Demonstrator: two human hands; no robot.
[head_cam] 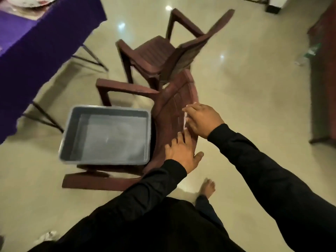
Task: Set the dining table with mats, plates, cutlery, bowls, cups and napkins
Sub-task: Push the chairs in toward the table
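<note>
I see the purple table [32,42] at ten o'clock with a plate [27,1] on its far edge, grey tub [107,133] on the near chair [174,99], my left hand [181,155] flat on the chair back, fingers spread, my right hand [201,120] curled over its top at three o'clock, second chair [154,51] at twelve.

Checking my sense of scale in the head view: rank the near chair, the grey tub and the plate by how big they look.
1. near chair
2. grey tub
3. plate, though cropped and farther off, so unsure.
</note>
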